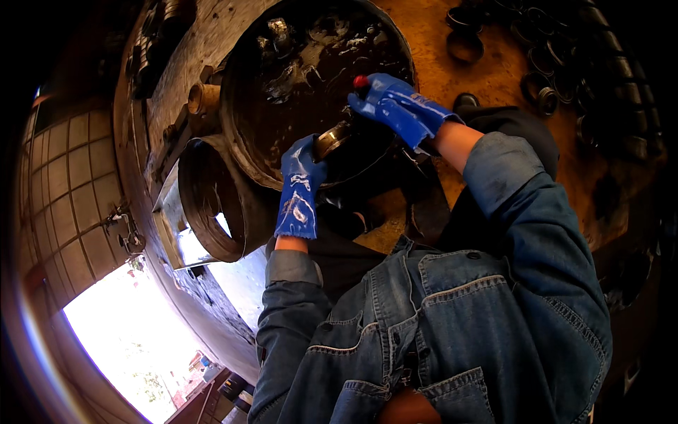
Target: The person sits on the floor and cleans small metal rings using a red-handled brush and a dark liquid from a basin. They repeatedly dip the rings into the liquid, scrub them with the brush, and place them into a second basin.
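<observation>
My left hand point(302, 173), in a blue rubber glove, is closed on a shiny metal ring point(332, 140) at the near rim of a large round tub point(244, 159). Dark liquid fills the tub, and several wet, glinting metal parts point(280, 37) lie toward its far side. My right hand point(392, 104), gloved the same way, is closed over the tub's right side. A red rounded end point(361, 83) of something sticks out of its grip; the remainder is hidden, so its kind cannot be told.
Left of the tub stands an open metal drum point(212, 201), with a smaller rusty cylinder point(203, 99) beyond it. Several dark metal rings point(465, 47) lie on the brown floor point(487, 78) at the far right. A bright opening point(141, 346) is at the lower left.
</observation>
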### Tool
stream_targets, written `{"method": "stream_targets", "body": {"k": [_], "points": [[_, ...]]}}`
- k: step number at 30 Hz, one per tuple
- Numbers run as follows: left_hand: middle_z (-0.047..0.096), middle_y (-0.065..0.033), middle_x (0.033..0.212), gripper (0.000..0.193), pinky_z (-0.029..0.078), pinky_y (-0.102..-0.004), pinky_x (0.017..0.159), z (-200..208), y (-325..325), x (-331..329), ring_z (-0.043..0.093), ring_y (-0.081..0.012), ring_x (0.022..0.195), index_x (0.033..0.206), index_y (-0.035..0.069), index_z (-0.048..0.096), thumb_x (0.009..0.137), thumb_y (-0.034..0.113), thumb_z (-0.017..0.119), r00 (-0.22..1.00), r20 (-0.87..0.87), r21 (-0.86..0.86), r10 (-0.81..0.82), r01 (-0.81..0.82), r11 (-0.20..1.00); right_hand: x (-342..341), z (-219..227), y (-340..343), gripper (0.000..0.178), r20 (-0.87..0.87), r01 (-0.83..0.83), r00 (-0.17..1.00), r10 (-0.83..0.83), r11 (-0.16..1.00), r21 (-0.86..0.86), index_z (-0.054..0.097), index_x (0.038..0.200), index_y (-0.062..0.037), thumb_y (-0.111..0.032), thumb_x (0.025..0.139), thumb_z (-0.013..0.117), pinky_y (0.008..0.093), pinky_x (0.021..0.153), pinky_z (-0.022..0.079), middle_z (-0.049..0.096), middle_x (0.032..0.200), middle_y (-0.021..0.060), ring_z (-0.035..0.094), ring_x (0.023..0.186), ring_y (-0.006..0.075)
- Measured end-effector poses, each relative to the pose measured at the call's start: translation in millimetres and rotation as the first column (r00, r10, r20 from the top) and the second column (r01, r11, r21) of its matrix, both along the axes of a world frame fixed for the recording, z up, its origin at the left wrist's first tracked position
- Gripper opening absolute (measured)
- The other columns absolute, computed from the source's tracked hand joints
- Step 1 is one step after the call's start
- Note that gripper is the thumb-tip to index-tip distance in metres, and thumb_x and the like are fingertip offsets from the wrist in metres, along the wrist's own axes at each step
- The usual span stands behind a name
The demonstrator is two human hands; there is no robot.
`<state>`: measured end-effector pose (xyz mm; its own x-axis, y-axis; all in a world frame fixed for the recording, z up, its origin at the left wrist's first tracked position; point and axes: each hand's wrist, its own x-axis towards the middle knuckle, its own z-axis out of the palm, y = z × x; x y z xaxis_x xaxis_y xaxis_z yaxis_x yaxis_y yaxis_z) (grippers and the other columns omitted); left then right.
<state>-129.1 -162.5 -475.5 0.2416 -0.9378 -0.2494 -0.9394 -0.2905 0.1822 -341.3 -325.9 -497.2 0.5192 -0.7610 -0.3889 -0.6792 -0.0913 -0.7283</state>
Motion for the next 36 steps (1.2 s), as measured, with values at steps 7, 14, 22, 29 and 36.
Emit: {"method": "stream_targets", "body": {"k": [7,14,22,29,36], "points": [[0.072,-0.0178,0.124,0.050,0.054,-0.0372,0.104,-24,12,25,0.069,-0.0317,0.117,0.126,0.004,0.070,0.077,0.010,0.079,0.948,-0.295,-0.106,0.124,-0.161,0.981,24,49,13,0.036,0.201,-0.332,0.935,0.293,0.922,0.201,0.071,0.095,-0.0139,-0.046,0.101,0.056,0.0370,0.078,0.050,0.070,0.089,0.0058,0.063,0.079,0.0198],[0.072,-0.0173,0.124,0.050,0.055,-0.0369,0.103,-9,8,15,0.069,-0.0320,0.116,0.124,0.004,0.071,0.075,0.009,0.079,0.995,-0.062,-0.086,0.083,-0.088,0.992,-9,26,4,0.043,0.030,-0.158,0.987,0.155,0.978,0.138,0.073,0.105,-0.0071,-0.047,0.099,0.059,0.0384,0.086,0.055,0.074,0.091,0.0126,0.069,0.090,0.0258],[0.069,-0.0156,0.131,0.051,0.053,-0.0393,0.104,-19,-2,23,0.066,-0.0323,0.123,0.132,0.009,0.068,0.081,0.002,0.068,0.966,0.013,-0.310,-0.260,0.251,0.917,-15,25,14,0.055,0.274,-0.202,0.952,0.136,0.952,0.228,0.072,0.108,-0.0020,-0.053,0.098,0.055,0.0401,0.092,0.051,0.072,0.105,0.0178,0.069,0.102,0.0312],[0.070,-0.0155,0.126,0.039,0.053,-0.0344,0.098,11,27,17,0.067,-0.0304,0.114,0.132,0.001,0.064,0.095,0.011,0.067,0.829,-0.519,-0.089,0.209,-0.295,0.951,-4,13,30,0.064,0.458,-0.240,0.882,0.111,0.942,0.235,0.072,0.114,-0.0023,-0.061,0.093,0.057,0.0427,0.088,0.049,0.072,0.109,0.0176,0.067,0.100,0.0317],[0.071,-0.0170,0.124,0.036,0.052,-0.0342,0.098,28,26,-14,0.068,-0.0288,0.113,0.129,-0.002,0.065,0.102,0.020,0.061,0.955,-0.291,-0.262,-0.061,-0.018,0.965,-1,8,32,0.058,0.254,-0.294,0.932,0.259,0.949,0.111,0.075,0.109,-0.0064,-0.060,0.092,0.061,0.0419,0.086,0.053,0.075,0.100,0.0161,0.070,0.096,0.0313]]}}
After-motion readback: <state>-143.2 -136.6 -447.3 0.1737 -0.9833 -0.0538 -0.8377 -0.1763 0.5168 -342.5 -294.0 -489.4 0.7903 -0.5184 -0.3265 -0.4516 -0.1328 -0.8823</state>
